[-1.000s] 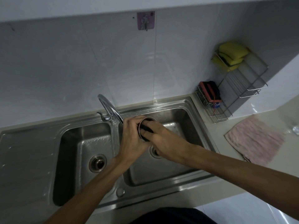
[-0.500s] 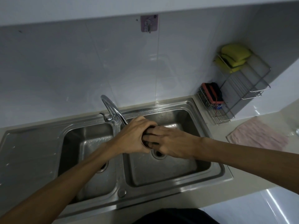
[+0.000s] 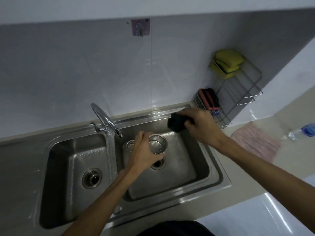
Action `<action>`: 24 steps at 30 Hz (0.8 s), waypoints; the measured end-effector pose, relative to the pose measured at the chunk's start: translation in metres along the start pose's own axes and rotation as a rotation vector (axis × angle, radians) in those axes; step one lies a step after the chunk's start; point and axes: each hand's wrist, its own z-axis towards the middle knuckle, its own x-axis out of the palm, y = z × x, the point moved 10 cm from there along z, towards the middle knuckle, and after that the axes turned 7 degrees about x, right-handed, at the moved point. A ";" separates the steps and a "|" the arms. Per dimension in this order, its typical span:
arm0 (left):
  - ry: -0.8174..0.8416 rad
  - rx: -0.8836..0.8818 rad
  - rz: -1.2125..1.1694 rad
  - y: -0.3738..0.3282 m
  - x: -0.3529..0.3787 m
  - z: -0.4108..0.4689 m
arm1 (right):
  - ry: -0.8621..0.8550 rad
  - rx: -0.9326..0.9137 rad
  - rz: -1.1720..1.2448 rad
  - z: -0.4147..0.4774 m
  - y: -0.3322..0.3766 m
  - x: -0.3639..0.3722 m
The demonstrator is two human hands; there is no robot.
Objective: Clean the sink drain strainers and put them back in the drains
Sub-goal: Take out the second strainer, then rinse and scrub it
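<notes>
My left hand [image 3: 143,152] grips a steel basket strainer [image 3: 158,143] above the right basin, its perforated inside facing up. The right drain [image 3: 158,164] sits open just below it. A second round steel piece [image 3: 130,145] lies on the basin floor behind my left hand. My right hand [image 3: 199,126] holds a black scrub sponge [image 3: 176,123] over the basin's back right corner, well apart from the strainer. The left basin's drain [image 3: 91,178] shows a metal ring with a dark centre.
The faucet [image 3: 106,120] arches over the divider of the double steel sink [image 3: 219,178]. A wire rack [image 3: 238,96] in the corner holds yellow sponges [image 3: 227,63] and a red-black scrubber [image 3: 208,98]. A pink cloth [image 3: 255,143] and a plastic bottle [image 3: 301,131] lie on the counter.
My right hand has pulled the black sponge out of the strainer and moved it up and right toward the rack. My left hand keeps the strainer over the right basin.
</notes>
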 end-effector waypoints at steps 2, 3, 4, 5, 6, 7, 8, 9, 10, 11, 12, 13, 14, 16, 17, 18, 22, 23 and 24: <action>-0.023 0.028 -0.061 -0.005 0.001 -0.001 | -0.152 0.035 -0.062 0.012 -0.022 -0.046; -0.027 0.040 -0.087 -0.008 0.001 -0.001 | -0.216 0.062 -0.091 0.018 -0.034 -0.069; -0.028 0.049 -0.111 -0.011 0.001 -0.001 | -0.262 0.097 -0.121 0.024 -0.049 -0.091; -0.029 0.059 -0.128 -0.014 0.001 -0.001 | -0.303 0.133 -0.156 0.031 -0.064 -0.111; -0.033 0.076 -0.133 -0.018 0.000 -0.001 | -0.350 0.166 -0.193 0.037 -0.078 -0.132; -0.038 0.095 -0.130 -0.022 -0.002 -0.002 | -0.397 0.194 -0.225 0.042 -0.093 -0.150; -0.045 0.115 -0.120 -0.026 -0.004 -0.002 | -0.433 0.212 -0.246 0.047 -0.106 -0.165; -0.050 0.137 -0.107 -0.030 -0.006 -0.002 | -0.449 0.227 -0.261 0.052 -0.119 -0.176; -0.053 0.155 -0.092 -0.034 -0.008 -0.002 | -0.444 0.239 -0.277 0.056 -0.133 -0.182; -0.053 0.166 -0.077 -0.037 -0.010 -0.002 | -0.426 0.249 -0.292 0.062 -0.146 -0.186; -0.050 0.167 -0.064 -0.037 -0.010 -0.003 | -0.407 0.260 -0.304 0.067 -0.160 -0.187; -0.046 0.165 -0.056 -0.037 -0.010 -0.003 | -0.392 0.278 -0.311 0.071 -0.173 -0.187; -0.046 0.164 -0.053 -0.037 -0.011 -0.003 | -0.381 0.299 -0.315 0.075 -0.186 -0.186; -0.057 0.163 -0.062 -0.035 -0.012 -0.004 | -0.351 0.341 -0.306 0.081 -0.206 -0.179; -0.059 0.163 -0.067 -0.034 -0.012 -0.005 | -0.326 0.358 -0.302 0.083 -0.213 -0.173; -0.059 0.161 -0.070 -0.033 -0.012 -0.005 | -0.303 0.366 -0.304 0.085 -0.219 -0.167; -0.052 0.139 -0.066 -0.027 -0.009 -0.008 | -0.228 0.356 -0.319 0.090 -0.227 -0.142; -0.048 0.134 -0.065 -0.026 -0.009 -0.008 | -0.215 0.353 -0.318 0.091 -0.228 -0.136; -0.044 0.131 -0.065 -0.025 -0.008 -0.009 | -0.207 0.351 -0.317 0.091 -0.230 -0.132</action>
